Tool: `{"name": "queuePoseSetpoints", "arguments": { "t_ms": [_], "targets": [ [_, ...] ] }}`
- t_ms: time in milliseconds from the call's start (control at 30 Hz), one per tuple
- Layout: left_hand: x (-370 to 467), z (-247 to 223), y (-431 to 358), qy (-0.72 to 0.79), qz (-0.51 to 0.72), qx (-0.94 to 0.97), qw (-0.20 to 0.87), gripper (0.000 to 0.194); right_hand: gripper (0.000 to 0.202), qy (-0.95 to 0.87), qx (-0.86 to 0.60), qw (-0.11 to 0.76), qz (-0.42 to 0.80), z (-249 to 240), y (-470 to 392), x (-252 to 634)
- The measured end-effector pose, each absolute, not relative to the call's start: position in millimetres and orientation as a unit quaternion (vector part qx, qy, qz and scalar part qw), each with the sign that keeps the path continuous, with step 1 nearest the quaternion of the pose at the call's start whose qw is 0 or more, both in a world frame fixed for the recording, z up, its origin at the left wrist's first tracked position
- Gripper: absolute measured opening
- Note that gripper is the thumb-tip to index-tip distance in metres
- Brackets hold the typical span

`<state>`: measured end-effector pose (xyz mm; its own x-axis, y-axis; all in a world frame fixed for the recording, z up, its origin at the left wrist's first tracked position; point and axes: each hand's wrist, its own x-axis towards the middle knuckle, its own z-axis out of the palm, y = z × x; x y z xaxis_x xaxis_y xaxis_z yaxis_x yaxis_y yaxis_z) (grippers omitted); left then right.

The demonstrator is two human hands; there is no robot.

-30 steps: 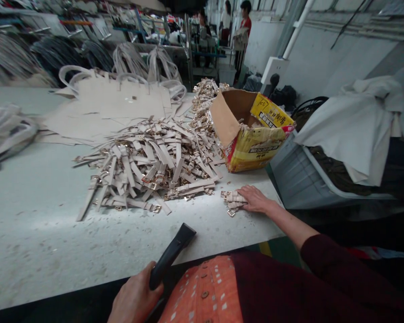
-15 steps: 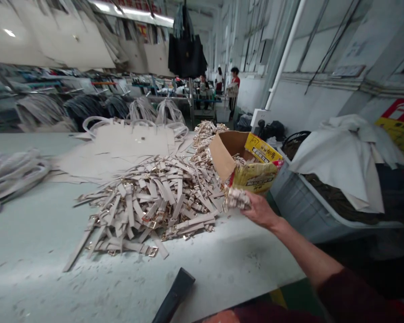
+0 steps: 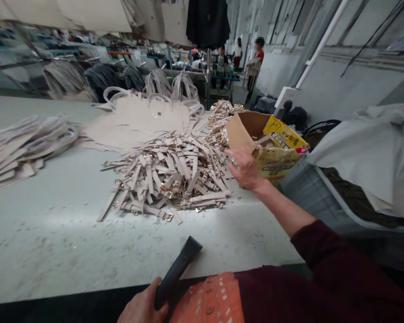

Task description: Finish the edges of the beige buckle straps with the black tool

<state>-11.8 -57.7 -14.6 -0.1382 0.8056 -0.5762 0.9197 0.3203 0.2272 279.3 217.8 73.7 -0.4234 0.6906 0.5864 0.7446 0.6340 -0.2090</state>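
Observation:
My left hand (image 3: pixel 144 303), at the bottom edge, is wrapped round a black tool (image 3: pixel 178 269) with a broad flat end, held over the table's near edge. My right hand (image 3: pixel 245 169) is apart-fingered and slightly blurred, with nothing visible in it, just in front of the open cardboard box (image 3: pixel 278 164). Pale strap pieces lie inside the box. To the left of my right hand spreads a large heap of beige straps with gold buckles (image 3: pixel 175 172). A second heap of straps (image 3: pixel 220 114) lies behind it.
Flat beige bag panels with handles (image 3: pixel 144 114) lie at the back of the table (image 3: pixel 70 251). More handled pieces (image 3: pixel 30 143) are stacked at left. A grey bin (image 3: pixel 326 202) with cloth stands at right. People are in the far background.
My right hand has let go of the bundle of straps and its fingers have spread. The view has shifted, and my left hand now shows with the black tool.

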Motion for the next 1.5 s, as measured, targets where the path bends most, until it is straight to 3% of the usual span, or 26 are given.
{"name": "queuePoseSetpoints", "arguments": {
  "t_ms": [133, 267, 433, 667, 1000, 1300, 1500],
  "targets": [
    [-12, -15, -60, 0.749, -0.095, 0.569, 0.326, 0.038, 0.029, -0.895, -0.389, 0.199, 0.093, -15, 181, 220],
    [-14, -24, -61, 0.749, -0.077, 0.572, 0.327, 0.032, 0.031, -0.877, -0.437, 0.170, 0.103, -59, 178, 192],
    [-17, -29, -63, 0.754, -0.054, 0.573, 0.317, 0.029, 0.019, -0.868, -0.438, 0.197, 0.128, -60, 183, 189],
    [-22, -16, -63, 0.745, -0.067, 0.583, 0.317, 0.022, 0.019, -0.881, -0.336, 0.231, 0.239, -66, 119, 226],
    [-10, -7, -40, 0.685, -0.173, 0.648, 0.285, 0.031, 0.027, -0.838, -0.356, 0.293, 0.292, -106, 73, 254],
    [14, -9, -6, 0.635, -0.196, 0.699, 0.263, 0.032, 0.024, -0.823, -0.351, 0.299, 0.332, -111, 78, 259],
    [24, -16, 6, 0.634, -0.188, 0.707, 0.252, 0.033, 0.032, -0.841, -0.309, 0.254, 0.364, -108, 86, 267]
  ]
}}
